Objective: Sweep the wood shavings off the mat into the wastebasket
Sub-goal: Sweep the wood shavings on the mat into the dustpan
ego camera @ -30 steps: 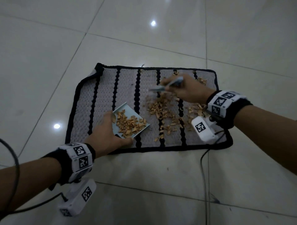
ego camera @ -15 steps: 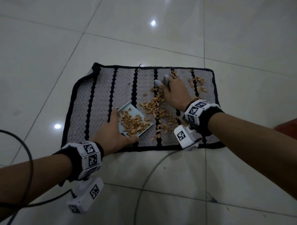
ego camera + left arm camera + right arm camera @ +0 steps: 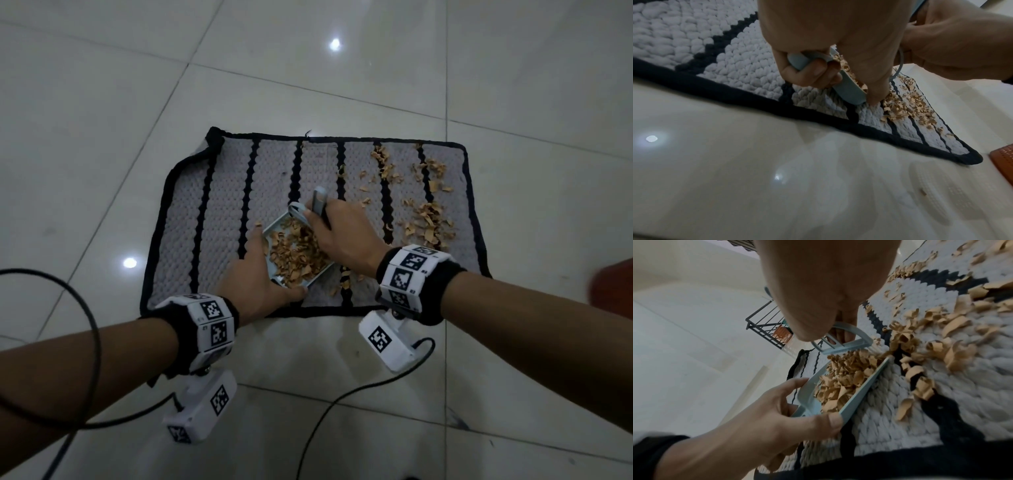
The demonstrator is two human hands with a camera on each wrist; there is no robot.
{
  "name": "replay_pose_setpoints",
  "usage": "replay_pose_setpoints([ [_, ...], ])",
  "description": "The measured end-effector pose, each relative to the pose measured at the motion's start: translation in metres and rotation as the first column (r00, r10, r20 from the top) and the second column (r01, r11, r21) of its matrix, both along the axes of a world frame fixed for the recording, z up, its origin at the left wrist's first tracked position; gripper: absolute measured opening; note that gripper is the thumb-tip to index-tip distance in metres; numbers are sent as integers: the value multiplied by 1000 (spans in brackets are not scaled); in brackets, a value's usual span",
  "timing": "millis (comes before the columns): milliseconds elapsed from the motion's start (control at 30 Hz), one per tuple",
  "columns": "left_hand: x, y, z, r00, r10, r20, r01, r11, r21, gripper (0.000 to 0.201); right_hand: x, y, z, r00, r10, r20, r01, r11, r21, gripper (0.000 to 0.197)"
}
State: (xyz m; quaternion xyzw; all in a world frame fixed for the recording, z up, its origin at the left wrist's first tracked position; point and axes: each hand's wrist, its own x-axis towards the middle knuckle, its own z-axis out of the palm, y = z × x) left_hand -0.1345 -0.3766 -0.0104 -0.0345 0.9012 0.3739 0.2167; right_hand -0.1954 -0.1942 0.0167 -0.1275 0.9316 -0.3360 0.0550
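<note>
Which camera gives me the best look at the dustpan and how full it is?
The right wrist view: the dustpan lies close and unobstructed, heaped with shavings, left hand gripping its rear edge. The head view shows the dustpan smaller, partly hidden by the right hand. The left wrist view shows only its underside edge.

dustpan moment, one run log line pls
left hand holds dustpan on mat | right hand holds brush | loose shavings remain
</note>
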Motion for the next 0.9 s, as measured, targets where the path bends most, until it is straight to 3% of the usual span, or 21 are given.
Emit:
replay_pose_setpoints([
  [500,15,2,-3,997,75,-19,-74,995,66,118,6,4,16,999,30,-13,-31,995,-95,22],
  [633,16,-3,-6,992,127,-24,-121,975,184,124,4,5,24,998,58,-28,-60,996,-66,26],
  [900,28,-20,-1,977,194,-92,-158,941,301,106,-8,-1,36,999,19,-42,-26,984,-175,35],
])
